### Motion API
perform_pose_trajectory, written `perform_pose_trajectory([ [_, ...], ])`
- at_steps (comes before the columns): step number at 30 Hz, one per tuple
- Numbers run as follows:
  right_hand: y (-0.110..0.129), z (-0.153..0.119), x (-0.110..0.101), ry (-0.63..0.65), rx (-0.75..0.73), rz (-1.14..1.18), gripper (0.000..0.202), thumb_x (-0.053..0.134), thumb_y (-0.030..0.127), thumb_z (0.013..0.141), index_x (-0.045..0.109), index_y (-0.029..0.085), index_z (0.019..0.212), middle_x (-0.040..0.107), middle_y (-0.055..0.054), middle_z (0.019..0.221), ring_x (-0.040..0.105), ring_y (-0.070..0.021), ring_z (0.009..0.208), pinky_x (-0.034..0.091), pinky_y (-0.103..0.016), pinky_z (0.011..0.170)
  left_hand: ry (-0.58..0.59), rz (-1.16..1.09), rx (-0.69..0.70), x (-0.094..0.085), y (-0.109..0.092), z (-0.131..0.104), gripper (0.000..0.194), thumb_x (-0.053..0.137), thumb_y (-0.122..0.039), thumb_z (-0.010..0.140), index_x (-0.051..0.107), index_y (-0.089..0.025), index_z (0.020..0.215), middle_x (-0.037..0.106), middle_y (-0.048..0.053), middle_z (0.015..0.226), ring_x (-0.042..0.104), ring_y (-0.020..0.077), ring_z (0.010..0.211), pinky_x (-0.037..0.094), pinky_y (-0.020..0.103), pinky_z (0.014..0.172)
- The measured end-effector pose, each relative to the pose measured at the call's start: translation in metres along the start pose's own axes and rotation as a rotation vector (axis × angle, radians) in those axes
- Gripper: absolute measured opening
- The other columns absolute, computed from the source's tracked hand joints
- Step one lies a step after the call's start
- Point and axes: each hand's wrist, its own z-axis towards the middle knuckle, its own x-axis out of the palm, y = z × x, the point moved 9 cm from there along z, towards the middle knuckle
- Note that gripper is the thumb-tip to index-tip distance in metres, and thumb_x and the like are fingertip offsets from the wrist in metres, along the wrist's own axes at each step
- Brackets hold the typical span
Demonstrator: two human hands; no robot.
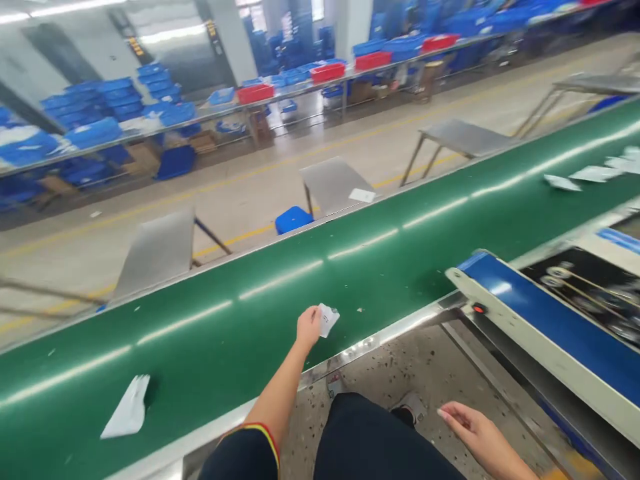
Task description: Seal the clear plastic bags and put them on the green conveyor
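My left hand (309, 327) reaches out over the green conveyor belt (190, 353). Its fingers are closed on the edge of a small white packet (328, 321) with a dark printed mark. My right hand (470, 430) hangs low beside the belt, over the floor. It is empty, with its fingers loosely curled and the thumb apart. To the left, a crumpled white bag (126, 408) lies on the belt. Several more white bags (595, 174) rest on the belt at the far right, blurred.
A blue-belted feeder machine (545, 320) meets the green belt on my right. Metal side tables (335, 180) line the belt's far edge, one carrying a flat white packet (362, 195). A blue stool (293, 219) stands there. Blue and red bins (256, 93) fill the benches behind.
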Motion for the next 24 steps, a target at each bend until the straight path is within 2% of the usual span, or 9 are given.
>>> perform_pose_trajectory([
  [2, 0.013, 0.000, -0.004, -0.021, -0.052, 0.087, 0.039, 0.072, 0.075, 0.077, 0.083, 0.037, 0.072, 0.077, -0.009, 0.076, 0.075, -0.0412, 0.081, 0.061, -0.053, 0.082, 0.102, -0.152, 0.136, 0.062, -0.052, -0.029, 0.052, 0.052, -0.060, 0.108, 0.078, -0.015, 0.099, 0.074, 0.006, 0.085, 0.063, 0.0215, 0.080, 0.047, 0.031, 0.077],
  [5, 0.023, 0.001, -0.027, -0.144, -0.095, 0.271, 0.049, 0.076, 0.073, 0.077, 0.089, 0.030, 0.095, 0.084, -0.012, 0.101, 0.079, -0.0408, 0.102, 0.062, -0.048, 0.096, 0.347, -0.304, 0.238, 0.163, -0.128, -0.091, 0.064, 0.055, -0.075, 0.102, 0.077, -0.017, 0.088, 0.069, 0.005, 0.078, 0.058, 0.0202, 0.074, 0.046, 0.031, 0.070],
  [7, 0.021, -0.002, -0.053, -0.226, -0.131, 0.372, 0.057, 0.077, 0.075, 0.078, 0.089, 0.024, 0.102, 0.084, -0.015, 0.106, 0.080, -0.0389, 0.104, 0.064, -0.044, 0.096, 0.529, -0.384, 0.256, 0.224, -0.175, -0.136, 0.065, 0.057, -0.078, 0.100, 0.078, -0.017, 0.089, 0.071, 0.006, 0.079, 0.059, 0.0201, 0.073, 0.047, 0.030, 0.068],
  [9, 0.006, -0.012, -0.089, -0.323, -0.162, 0.434, 0.060, 0.074, 0.078, 0.083, 0.088, 0.022, 0.097, 0.084, -0.014, 0.097, 0.080, -0.0345, 0.093, 0.065, -0.038, 0.085, 0.647, -0.413, 0.257, 0.271, -0.219, -0.173, 0.065, 0.060, -0.078, 0.099, 0.079, -0.017, 0.091, 0.073, 0.008, 0.081, 0.060, 0.0203, 0.073, 0.048, 0.030, 0.066],
  [12, -0.036, -0.036, -0.152, -0.501, -0.169, 0.495, 0.059, 0.071, 0.079, 0.088, 0.086, 0.022, 0.090, 0.082, -0.011, 0.087, 0.077, -0.0293, 0.080, 0.063, -0.033, 0.074, 0.713, -0.370, 0.272, 0.323, -0.277, -0.205, 0.067, 0.062, -0.080, 0.096, 0.078, -0.016, 0.088, 0.072, 0.009, 0.079, 0.060, 0.0205, 0.071, 0.049, 0.030, 0.064],
  [15, -0.081, -0.062, -0.208, -0.642, -0.132, 0.529, 0.055, 0.075, 0.077, 0.084, 0.087, 0.023, 0.091, 0.083, -0.011, 0.091, 0.079, -0.0305, 0.084, 0.065, -0.033, 0.078, 0.782, -0.288, 0.329, 0.371, -0.331, -0.230, 0.067, 0.062, -0.081, 0.095, 0.078, -0.016, 0.086, 0.072, 0.010, 0.078, 0.060, 0.0211, 0.070, 0.051, 0.031, 0.064],
  [18, -0.112, -0.085, -0.259, -0.757, -0.082, 0.556, 0.054, 0.074, 0.077, 0.083, 0.086, 0.025, 0.090, 0.083, -0.010, 0.091, 0.080, -0.0321, 0.085, 0.066, -0.036, 0.079, 0.896, -0.217, 0.379, 0.425, -0.376, -0.261, 0.067, 0.061, -0.081, 0.095, 0.080, -0.017, 0.088, 0.073, 0.011, 0.080, 0.063, 0.0230, 0.072, 0.054, 0.034, 0.067],
  [22, -0.140, -0.113, -0.320, -0.897, -0.040, 0.599, 0.051, 0.069, 0.081, 0.081, 0.084, 0.032, 0.081, 0.082, -0.009, 0.088, 0.080, -0.0384, 0.086, 0.068, -0.045, 0.082, 0.992, -0.173, 0.443, 0.486, -0.415, -0.293, 0.064, 0.060, -0.082, 0.090, 0.086, -0.026, 0.106, 0.082, 0.014, 0.102, 0.075, 0.0343, 0.094, 0.062, 0.047, 0.090],
  [24, -0.157, -0.120, -0.342, -0.934, -0.011, 0.624, 0.047, 0.069, 0.084, 0.076, 0.082, 0.039, 0.074, 0.082, -0.008, 0.086, 0.081, -0.0439, 0.089, 0.069, -0.051, 0.084, 1.039, -0.044, 0.450, 0.515, -0.419, -0.299, 0.062, 0.056, -0.086, 0.088, 0.087, -0.034, 0.099, 0.082, 0.012, 0.103, 0.076, 0.0404, 0.103, 0.062, 0.054, 0.095],
])
